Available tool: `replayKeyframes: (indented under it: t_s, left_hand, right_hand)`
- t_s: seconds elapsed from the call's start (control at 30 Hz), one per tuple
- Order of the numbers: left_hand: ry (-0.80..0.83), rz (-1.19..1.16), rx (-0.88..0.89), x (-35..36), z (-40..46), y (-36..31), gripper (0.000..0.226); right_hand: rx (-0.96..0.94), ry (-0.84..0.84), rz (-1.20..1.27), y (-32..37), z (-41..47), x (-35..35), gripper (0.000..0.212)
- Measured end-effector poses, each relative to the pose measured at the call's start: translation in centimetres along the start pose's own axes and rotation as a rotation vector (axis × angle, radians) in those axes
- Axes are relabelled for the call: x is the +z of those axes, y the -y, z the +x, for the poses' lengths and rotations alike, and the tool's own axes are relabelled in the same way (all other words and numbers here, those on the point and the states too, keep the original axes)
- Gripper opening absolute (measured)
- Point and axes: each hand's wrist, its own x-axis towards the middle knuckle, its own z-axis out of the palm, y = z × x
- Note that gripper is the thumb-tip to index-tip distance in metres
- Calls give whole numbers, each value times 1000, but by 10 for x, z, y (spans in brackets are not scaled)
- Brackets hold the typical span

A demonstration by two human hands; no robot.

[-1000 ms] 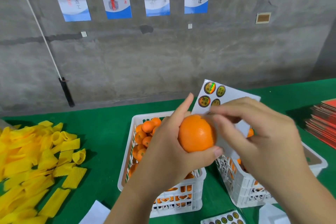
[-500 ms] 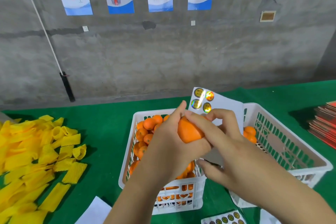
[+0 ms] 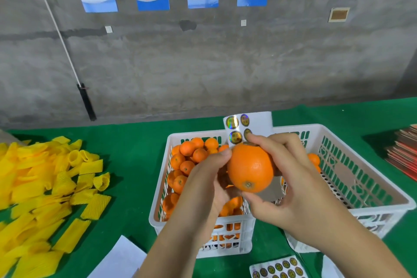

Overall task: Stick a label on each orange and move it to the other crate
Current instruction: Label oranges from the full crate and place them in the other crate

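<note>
I hold a large orange (image 3: 250,168) above the seam between two white crates. My left hand (image 3: 203,185) grips its left side, thumb against the peel. My right hand (image 3: 291,178) wraps it from the right, with the forefinger on top by a label and the thumb underneath. A white sticker sheet (image 3: 257,123) with round shiny labels stands up behind the orange, tucked inside my right hand. The left crate (image 3: 158,198) is full of small oranges (image 3: 189,149). The right crate (image 3: 352,137) holds a few oranges (image 3: 314,158), mostly hidden by my hand.
Yellow foam sleeves (image 3: 45,187) are piled on the green table (image 3: 130,149) at the left. Another sticker sheet (image 3: 278,268) and white paper (image 3: 117,259) lie at the near edge. A stack of red cards (image 3: 404,153) sits at the right. A grey wall stands behind.
The orange has turned so its stem end faces me, and it sits lower and further right. My right hand has closed around it from the right.
</note>
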Motion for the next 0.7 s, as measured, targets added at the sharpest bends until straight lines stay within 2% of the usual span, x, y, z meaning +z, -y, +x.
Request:
replayKeyframes:
  t_s: [0.1, 0.27, 0.37, 0.43, 0.57, 0.7]
  left_hand:
    - [-23, -65, -30, -3, -2, 9, 31]
    - [-152, -34, -123, -4, 8, 22, 41]
    - [-140, -58, -122, -2, 9, 36, 33]
    - [-231, -45, -86, -10, 15, 49, 23]
    - [-477, -8, -95, -45, 37, 71, 16]
    - [-571, 51, -196, -85, 63, 91, 19]
  right_hand:
    - [-14, 69, -11, -1, -1, -3, 81]
    - [-70, 179, -7, -9, -4, 4, 82]
    - [-77, 189, -11, -19, -8, 12, 81]
    - [-66, 198, 19, -32, -13, 17, 76]
    - [99, 164, 190, -77, -34, 24, 75]
    - [391, 126, 157, -140, -57, 25, 74]
